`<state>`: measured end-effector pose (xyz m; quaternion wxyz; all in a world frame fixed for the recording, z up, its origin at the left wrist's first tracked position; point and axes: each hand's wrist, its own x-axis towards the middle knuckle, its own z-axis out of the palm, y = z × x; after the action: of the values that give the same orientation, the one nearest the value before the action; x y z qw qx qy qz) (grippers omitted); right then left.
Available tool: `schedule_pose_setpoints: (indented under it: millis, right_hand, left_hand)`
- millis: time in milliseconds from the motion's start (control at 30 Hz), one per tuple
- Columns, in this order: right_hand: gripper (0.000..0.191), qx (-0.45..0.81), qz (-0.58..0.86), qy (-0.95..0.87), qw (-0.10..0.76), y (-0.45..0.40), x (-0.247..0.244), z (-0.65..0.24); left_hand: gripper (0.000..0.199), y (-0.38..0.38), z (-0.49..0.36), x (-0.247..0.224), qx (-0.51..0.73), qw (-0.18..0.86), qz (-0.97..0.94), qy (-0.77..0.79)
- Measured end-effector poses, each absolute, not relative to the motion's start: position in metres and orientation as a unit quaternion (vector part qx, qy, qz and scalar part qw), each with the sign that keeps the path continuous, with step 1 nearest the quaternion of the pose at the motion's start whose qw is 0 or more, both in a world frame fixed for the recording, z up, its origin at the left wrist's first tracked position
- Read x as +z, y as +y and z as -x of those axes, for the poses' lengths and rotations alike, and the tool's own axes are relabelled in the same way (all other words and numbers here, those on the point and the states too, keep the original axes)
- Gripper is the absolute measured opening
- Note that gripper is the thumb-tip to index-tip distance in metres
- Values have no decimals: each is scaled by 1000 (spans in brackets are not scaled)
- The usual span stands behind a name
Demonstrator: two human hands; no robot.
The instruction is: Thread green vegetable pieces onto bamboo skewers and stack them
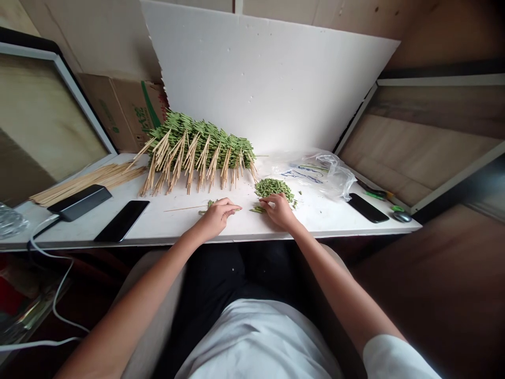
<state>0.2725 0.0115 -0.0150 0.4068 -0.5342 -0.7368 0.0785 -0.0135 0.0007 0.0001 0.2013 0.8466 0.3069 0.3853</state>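
My left hand point(218, 217) is closed in a pinch over the white table point(236, 229). From it a thin bamboo skewer point(181, 209) points left, and a pale tip shows beyond the fingertips. Short green bean pieces point(210, 203) lie or are held beside that hand; which, I cannot tell. My right hand point(278, 211) is at the near edge of a heap of cut green beans point(272, 187), thumb and fingers drawn together. What they hold, if anything, is hidden. A few loose bean pieces point(258, 209) lie just left of its fingertips.
Behind stands a big stack of skewered green beans point(205, 137), sticks pointing forward. Bare skewers point(90, 179), a black box point(84, 201) and a phone point(122, 221) lie left. On the right are a plastic bag point(331, 173), another phone point(367, 207) and a mouse point(402, 216).
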Motion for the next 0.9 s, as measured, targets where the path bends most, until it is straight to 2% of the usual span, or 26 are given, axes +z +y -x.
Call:
schedule_pose_setpoints:
  millis: [167,367,467,567,667,900]
  right_hand:
    - [49,64,517,-744,418,12,-22,-271]
    - [63,81,540,-728,413,8,-7,-276]
    - [58,126,507,-735,433,-5,3,-257]
    - [46,199,430,-772,423,-22,9,-229]
    - [35,192,396,-781,444,-32,10,-211]
    - [30,164,394,-755,499,-30,10,-218]
  left_hand:
    - [36,-2,13,-2,359,191,-861,307]
    - [32,-2,13,-2,365,180,-858,315]
    - [30,-2,9,-2,399,190,-841,313]
    - [37,-4,5,-2,432,212,-822,305]
    - [37,-7,4,1,446,214,-815,301]
    - [15,-7,7,6,440,154,-828,312]
